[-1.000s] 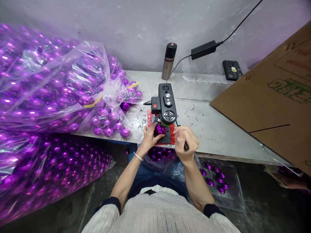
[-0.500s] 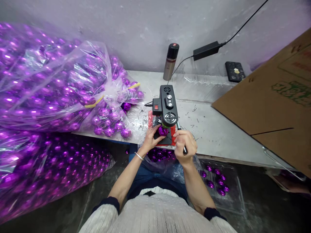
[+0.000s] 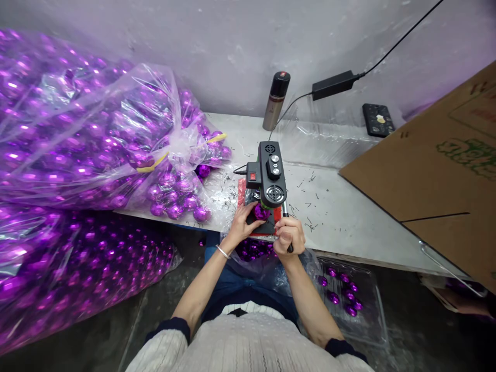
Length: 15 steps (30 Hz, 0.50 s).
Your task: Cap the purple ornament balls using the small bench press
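A black bench machine [image 3: 272,173] with a red switch stands near the table's front edge, over a red sheet. Under its head sits a shiny purple ball [image 3: 261,211], pinched between the thumb and fingers of my left hand [image 3: 243,224]. My right hand [image 3: 290,236] is wrapped round the black grip of the machine's metal lever [image 3: 285,208], just right of the head. The ball's top is hidden by the machine head.
Large clear bags of purple balls [image 3: 89,139] fill the left. Behind the machine stand a spray can [image 3: 276,101], a power adapter [image 3: 335,85] and a dark phone [image 3: 378,120]. A cardboard box [image 3: 437,175] is at right, and a clear tray [image 3: 372,323] holds several balls below.
My right hand has moved slightly left and closer to the machine together with the lever grip. My left hand still holds the ball. The whole view has shifted a little.
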Motion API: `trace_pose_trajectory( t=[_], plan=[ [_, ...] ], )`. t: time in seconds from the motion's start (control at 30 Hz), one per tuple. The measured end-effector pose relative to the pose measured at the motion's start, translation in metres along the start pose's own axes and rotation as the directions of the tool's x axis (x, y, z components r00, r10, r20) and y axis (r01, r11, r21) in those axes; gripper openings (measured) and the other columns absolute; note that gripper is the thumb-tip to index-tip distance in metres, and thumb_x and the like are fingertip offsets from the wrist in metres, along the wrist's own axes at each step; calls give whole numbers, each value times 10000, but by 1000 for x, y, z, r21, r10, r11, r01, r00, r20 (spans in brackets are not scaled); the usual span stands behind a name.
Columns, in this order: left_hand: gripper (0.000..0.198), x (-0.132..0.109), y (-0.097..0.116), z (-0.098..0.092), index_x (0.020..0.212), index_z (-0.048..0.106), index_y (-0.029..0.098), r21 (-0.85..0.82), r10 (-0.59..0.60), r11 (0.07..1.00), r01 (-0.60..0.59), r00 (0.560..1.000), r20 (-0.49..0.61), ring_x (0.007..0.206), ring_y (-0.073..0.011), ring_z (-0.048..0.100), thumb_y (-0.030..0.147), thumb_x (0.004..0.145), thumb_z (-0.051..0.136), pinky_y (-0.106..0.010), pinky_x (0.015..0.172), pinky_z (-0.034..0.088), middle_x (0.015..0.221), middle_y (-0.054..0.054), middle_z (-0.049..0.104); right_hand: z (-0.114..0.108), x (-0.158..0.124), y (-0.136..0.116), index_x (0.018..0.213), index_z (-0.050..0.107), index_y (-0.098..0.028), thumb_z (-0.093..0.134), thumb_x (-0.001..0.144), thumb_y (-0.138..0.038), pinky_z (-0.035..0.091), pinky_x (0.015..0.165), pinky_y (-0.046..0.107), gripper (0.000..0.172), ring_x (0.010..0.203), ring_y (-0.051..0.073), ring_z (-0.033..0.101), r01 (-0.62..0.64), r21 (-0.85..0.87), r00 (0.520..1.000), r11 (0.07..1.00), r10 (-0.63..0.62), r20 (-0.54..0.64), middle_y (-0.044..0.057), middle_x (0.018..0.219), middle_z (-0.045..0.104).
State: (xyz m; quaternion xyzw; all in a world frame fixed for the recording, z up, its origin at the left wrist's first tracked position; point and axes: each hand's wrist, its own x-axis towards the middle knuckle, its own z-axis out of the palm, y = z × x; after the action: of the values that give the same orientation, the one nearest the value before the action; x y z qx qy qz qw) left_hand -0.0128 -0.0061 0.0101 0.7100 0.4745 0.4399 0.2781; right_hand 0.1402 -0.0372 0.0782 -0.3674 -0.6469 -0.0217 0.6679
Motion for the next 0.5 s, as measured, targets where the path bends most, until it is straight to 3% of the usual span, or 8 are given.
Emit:
trace_pose_trajectory(
  t=[0.4,0.5],
  plan=[
    [618,2,-1,0,1392,584,224,5,-8,1000,8,1000,8,1256,-304,653,458,853,779,-519,1138,464,1328,-139,692,4,-10,5,772,531,-229,396,1032,-276,527,625,343,297,611,133,601,-50,89,998,995,53,-29,-3,768,596],
    [615,1,-2,0,1388,586,224,3,-4,1000,4,1000,3,1245,-306,657,459,853,778,-516,1123,475,1316,-138,695,4,-15,6,768,531,-225,397,1029,-260,545,691,364,295,633,133,630,-45,66,999,997,45,1,-3,787,603]
  ],
)
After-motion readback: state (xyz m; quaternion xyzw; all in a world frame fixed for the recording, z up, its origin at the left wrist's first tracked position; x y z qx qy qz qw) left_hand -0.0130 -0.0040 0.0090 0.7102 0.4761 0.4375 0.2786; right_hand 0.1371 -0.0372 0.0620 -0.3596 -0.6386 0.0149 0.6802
